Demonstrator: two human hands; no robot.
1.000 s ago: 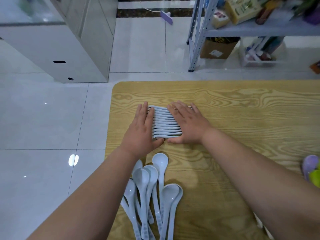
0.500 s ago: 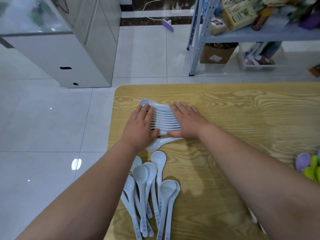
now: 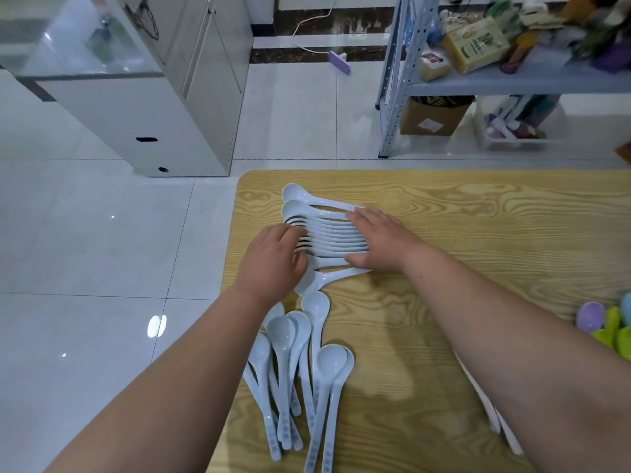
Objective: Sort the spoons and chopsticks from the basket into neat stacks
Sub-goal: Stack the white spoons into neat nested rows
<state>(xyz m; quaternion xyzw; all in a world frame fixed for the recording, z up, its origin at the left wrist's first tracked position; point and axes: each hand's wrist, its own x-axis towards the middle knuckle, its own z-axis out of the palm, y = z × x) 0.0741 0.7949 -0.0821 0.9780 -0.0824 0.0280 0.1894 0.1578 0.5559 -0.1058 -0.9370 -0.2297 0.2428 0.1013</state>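
— Well, spotted the white spoons (image 3: 327,233)?
— Packed on edge in a tight row on the far left part of the wooden table (image 3: 495,227), bowls to the left, handles to the right. Fanned loose at both ends: two at the far end and one at the near end, bowls swung away from the rest.
— And the hands?
— Apart, one at each end of that row. Left hand (image 3: 273,264) at the bowl ends, fingers bent, tips pressed against the bowls. Right hand (image 3: 379,244) laid flat over the handle ends, fingers straight and close together, thumb against the near side.
— Clamped round anything?
— No, only pressing from both sides.
— Anything more on the table?
— Yes: a loose pile of spoons (image 3: 293,370) just near of the row, bowls far, handles near, overlapping one another. Also some white pieces (image 3: 491,414) half hidden under the right forearm, too covered to tell what. Purple and green plastic pieces (image 3: 590,320) at the right edge, cut off by the frame.
— Beyond the table?
— Pale tiled floor (image 3: 102,250), a white cabinet (image 3: 136,114) far left, a metal shelf rack (image 3: 512,83) far right crowded with packets, and a cardboard box (image 3: 433,117) beneath it.
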